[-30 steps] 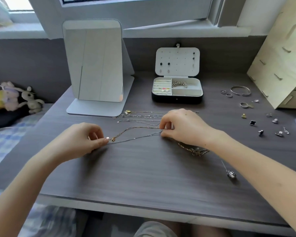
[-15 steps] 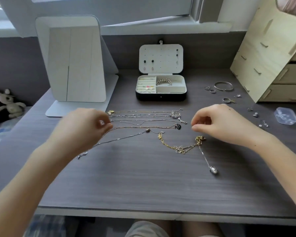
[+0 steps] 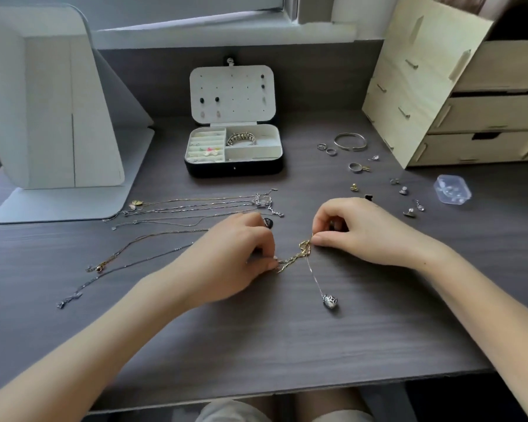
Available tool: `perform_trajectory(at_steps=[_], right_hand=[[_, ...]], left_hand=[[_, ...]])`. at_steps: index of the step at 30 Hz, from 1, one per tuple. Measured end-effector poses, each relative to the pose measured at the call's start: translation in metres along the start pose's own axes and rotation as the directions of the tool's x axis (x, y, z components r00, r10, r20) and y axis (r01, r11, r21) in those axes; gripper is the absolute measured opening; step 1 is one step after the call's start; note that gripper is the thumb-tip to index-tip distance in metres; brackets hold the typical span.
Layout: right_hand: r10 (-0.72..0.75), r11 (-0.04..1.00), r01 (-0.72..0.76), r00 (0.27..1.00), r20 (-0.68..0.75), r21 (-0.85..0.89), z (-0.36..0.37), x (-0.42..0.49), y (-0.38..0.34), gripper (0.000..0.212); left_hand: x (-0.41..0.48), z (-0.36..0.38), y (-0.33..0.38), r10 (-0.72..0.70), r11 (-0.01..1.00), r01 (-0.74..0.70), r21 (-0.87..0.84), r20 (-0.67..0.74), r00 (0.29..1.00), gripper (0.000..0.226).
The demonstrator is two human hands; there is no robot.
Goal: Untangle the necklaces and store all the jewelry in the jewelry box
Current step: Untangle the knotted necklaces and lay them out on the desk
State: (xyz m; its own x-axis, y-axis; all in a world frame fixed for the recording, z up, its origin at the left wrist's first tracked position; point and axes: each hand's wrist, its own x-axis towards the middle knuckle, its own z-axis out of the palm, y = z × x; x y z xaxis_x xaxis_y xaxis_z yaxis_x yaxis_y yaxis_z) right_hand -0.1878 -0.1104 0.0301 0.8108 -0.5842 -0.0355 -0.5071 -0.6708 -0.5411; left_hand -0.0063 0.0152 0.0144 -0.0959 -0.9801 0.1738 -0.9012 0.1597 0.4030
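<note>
Both hands work at the last knot, near the middle of the desk [image 3: 256,345]. The left hand [image 3: 238,254] has thumb and forefinger pinched shut on one end of the gold chain tangle [image 3: 299,254]; the right hand [image 3: 360,229] pinches the other end, just above, its other fingers curled under. From the tangle a thin silver chain runs down toward the front edge and ends in a silver pendant [image 3: 330,301] lying flat on the wood.

Toward the left edge, the straightened necklaces [image 3: 195,205] lie in rough rows, apart from one another. The jewelry box [image 3: 234,153] stands open near the back edge, a bracelet already in its larger tray, its lower right compartment apparently vacant. Rings, a bangle [image 3: 350,141] and small earrings are scattered toward the right edge, in front of the wooden drawer unit [image 3: 470,102].

The step looks to be parting the gold links from the silver chain. It probably goes best by loosening rather than pulling: keeping the knot slack on the desk, spreading the loops with the fingertips, and feeding the pendant end back through whichever loop traps it. Tugging both ends apart would likely tighten the knot or strain the fine silver chain. It also makes sense to keep this work clear of the sorted rows, so nothing catches again.
</note>
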Motion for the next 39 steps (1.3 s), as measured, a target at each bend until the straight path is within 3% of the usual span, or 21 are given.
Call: perform_trajectory(at_steps=[4, 8, 12, 17, 22, 27, 34, 39], right_hand=[[0.020, 0.961, -0.021, 1.000, 0.005, 0.277, -0.005, 0.001, 0.002, 0.011], [0.035, 0.782, -0.057, 0.998, 0.048, 0.621, -0.009, 0.001, 0.002, 0.013], [0.102, 0.677, -0.098, 0.994, 0.039, 0.729, -0.013, -0.001, 0.007, 0.015], [0.253, 0.633, -0.159, 0.967, -0.008, 0.758, -0.016, -0.002, 0.012, 0.020], [0.329, 0.715, -0.174, 0.938, -0.106, 0.677, -0.014, -0.001, 0.016, 0.023], [0.229, 0.927, -0.138, 0.944, -0.237, 0.349, -0.007, -0.001, 0.017, 0.016], [0.165, 0.984, -0.136, 0.932, -0.322, 0.111, -0.001, -0.002, 0.021, 0.014], [0.134, 0.991, -0.117, 0.898, -0.420, 0.066, 0.001, -0.002, 0.021, 0.014]], left_hand=[[-0.007, 0.003, -0.006, 0.026, 1.000, -0.026, -0.017, -0.006, 1.000, 0.014], [-0.011, 0.003, -0.005, -0.109, 0.978, 0.095, -0.187, -0.067, 0.992, 0.015], [-0.011, 0.004, -0.003, -0.167, 0.935, 0.129, -0.332, -0.090, 0.982, 0.010], [-0.014, 0.003, -0.004, -0.196, 0.906, 0.141, -0.399, -0.100, 0.976, 0.007], [-0.019, 0.002, -0.005, -0.166, 0.931, 0.119, -0.344, -0.112, 0.980, 0.008], [-0.025, -0.001, -0.007, -0.096, 0.973, 0.074, -0.218, -0.093, 0.991, 0.008], [-0.026, -0.005, -0.009, 0.006, 0.994, -0.009, -0.105, -0.027, 1.000, 0.010], [-0.031, -0.009, -0.009, -0.009, 0.986, 0.008, -0.165, -0.003, 1.000, 0.011]])
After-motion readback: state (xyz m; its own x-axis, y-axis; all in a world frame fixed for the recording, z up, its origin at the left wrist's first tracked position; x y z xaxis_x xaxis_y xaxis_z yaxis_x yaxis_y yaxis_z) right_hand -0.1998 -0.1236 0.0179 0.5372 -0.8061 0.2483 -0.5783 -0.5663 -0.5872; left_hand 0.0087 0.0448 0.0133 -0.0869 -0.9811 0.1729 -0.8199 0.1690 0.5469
